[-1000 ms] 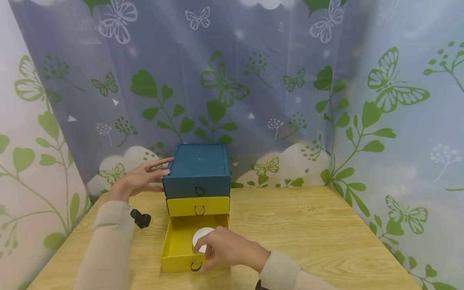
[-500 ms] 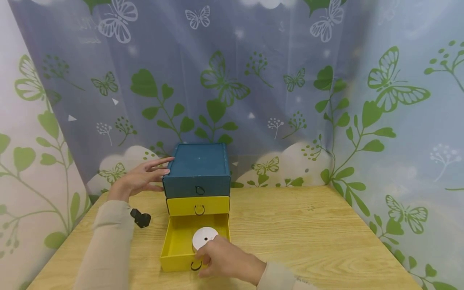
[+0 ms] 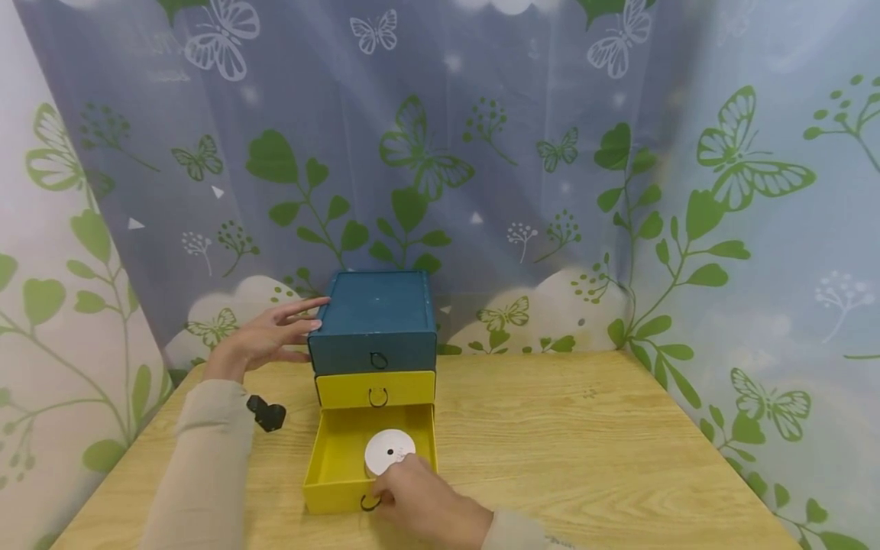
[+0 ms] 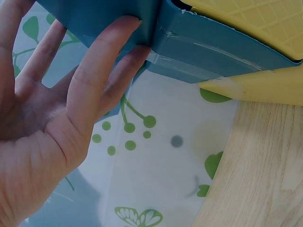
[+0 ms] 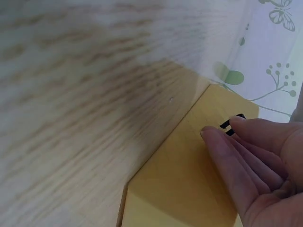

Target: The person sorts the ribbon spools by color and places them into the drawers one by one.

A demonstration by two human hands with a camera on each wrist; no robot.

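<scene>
A small desktop drawer cabinet (image 3: pixel 376 305) has a blue top drawer and yellow drawers beneath it. Its lowest yellow drawer (image 3: pixel 337 451) is pulled out, holding a white round spool-like disc (image 3: pixel 385 451) with a small dark hole at its centre. My right hand (image 3: pixel 426 500) is at the front of that drawer, thumb and index finger pinching its black ring pull (image 5: pixel 226 125). The left hand (image 3: pixel 264 340) has its fingers extended, fingertips against the cabinet's blue left side (image 4: pixel 123 19). Part of the disc is hidden behind my right hand.
The cabinet stands on a wood-grain table (image 3: pixel 550 443), close to a butterfly-and-leaf curtain (image 3: pixel 509 191) at the back. A small black device (image 3: pixel 266 414) shows beside my left wrist. The middle yellow drawer (image 3: pixel 344 389) is closed.
My right hand has moved from over the disc down to the drawer's ring pull and now pinches it, uncovering more of the disc. The left hand has stayed in place.
</scene>
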